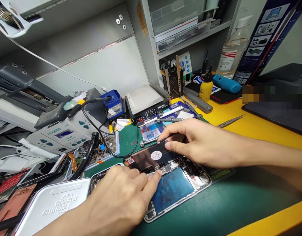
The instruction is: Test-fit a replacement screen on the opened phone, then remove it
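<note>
An opened phone body with a blue film over its battery area lies on the green mat. Along its far edge a dark screen panel with a round white sticker is tilted up. My right hand pinches the panel's upper right part between thumb and fingers. The left hand reaches in from the lower left, an index fingertip pressing on the phone's inside, near the panel's lower edge. Its other fingers are curled and partly hidden; nothing shows in them.
Behind the phone are screwdrivers, a heating plate and a blue holder. A soldering station, circuit boards and a white tray stand left. Tweezers and a yellow bottle are right.
</note>
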The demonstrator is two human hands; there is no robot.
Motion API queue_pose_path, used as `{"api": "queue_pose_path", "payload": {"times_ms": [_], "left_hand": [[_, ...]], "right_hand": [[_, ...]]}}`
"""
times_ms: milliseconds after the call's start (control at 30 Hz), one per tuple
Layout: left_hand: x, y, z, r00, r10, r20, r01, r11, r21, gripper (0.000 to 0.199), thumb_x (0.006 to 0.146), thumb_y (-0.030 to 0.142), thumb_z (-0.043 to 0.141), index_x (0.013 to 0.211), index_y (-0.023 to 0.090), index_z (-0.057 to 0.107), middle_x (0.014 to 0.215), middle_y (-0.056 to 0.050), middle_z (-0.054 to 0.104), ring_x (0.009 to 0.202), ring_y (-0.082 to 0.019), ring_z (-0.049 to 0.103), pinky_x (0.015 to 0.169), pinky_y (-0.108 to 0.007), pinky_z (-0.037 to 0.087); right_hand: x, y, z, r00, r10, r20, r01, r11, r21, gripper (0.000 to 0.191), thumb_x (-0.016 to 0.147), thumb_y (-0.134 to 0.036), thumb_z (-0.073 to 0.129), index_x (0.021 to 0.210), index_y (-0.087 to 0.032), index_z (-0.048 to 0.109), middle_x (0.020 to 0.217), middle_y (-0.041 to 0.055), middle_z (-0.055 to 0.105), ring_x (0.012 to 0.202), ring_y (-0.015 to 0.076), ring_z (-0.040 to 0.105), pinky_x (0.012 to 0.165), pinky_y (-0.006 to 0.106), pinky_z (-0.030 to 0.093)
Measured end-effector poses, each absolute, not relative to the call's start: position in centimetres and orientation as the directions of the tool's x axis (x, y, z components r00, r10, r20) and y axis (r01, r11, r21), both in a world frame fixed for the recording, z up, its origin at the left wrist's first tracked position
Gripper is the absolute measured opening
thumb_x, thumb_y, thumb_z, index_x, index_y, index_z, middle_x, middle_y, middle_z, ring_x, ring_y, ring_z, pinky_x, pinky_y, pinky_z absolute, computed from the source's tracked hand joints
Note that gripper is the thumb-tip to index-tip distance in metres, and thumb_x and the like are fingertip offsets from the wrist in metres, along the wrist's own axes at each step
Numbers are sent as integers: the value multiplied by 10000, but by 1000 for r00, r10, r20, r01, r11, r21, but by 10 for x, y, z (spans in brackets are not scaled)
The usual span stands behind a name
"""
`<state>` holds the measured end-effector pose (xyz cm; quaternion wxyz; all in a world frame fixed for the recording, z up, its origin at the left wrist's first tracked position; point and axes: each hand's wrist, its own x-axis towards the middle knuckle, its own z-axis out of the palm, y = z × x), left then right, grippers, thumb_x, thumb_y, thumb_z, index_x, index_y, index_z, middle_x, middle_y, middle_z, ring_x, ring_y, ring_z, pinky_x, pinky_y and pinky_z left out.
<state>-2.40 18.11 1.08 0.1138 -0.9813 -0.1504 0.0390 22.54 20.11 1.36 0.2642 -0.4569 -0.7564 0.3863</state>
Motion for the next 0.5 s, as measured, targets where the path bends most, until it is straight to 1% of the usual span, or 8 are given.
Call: {"api": "queue_pose_path", "payload": {"times_ms": [100, 233, 367, 500], "left_hand": [[-22, 181, 11, 958, 285, -14, 273, -930, -248, 321, 936, 73, 492, 1199, 82, 676, 660, 15, 643, 491, -216, 601, 403, -396, 488], [-22, 180, 13, 954, 300, -29, 283, -924, -258, 329, 913, 71, 528, 1207, 110, 672, 666, 28, 640, 497, -215, 604, 409, -395, 465], [-25, 179, 13, 940, 330, -85, 299, -920, -253, 381, 897, 85, 585, 1271, 134, 639, 673, 49, 654, 485, -214, 620, 399, -396, 437], [-23, 182, 13, 942, 326, -83, 298, -923, -242, 376, 909, 68, 560, 1273, 128, 634, 657, 57, 651, 483, -203, 619, 406, -385, 421]], "right_hand": [[225, 201, 14, -442, 896, 45, 489, 282, -825, 127, 929, -186, 620, 949, -223, 739, 666, -73, 570, 574, 93, 465, 483, 196, 362], [226, 201, 14, -443, 896, 31, 487, 270, -831, 127, 933, -198, 618, 958, -225, 740, 650, -76, 550, 555, 90, 455, 466, 191, 355], [226, 201, 14, -443, 896, 21, 495, 264, -828, 130, 939, -208, 613, 963, -221, 740, 609, -82, 497, 515, 87, 412, 434, 194, 311], [226, 200, 15, -445, 895, 11, 494, 256, -831, 132, 941, -208, 608, 963, -216, 737, 584, -87, 448, 487, 83, 377, 414, 196, 277]]}}
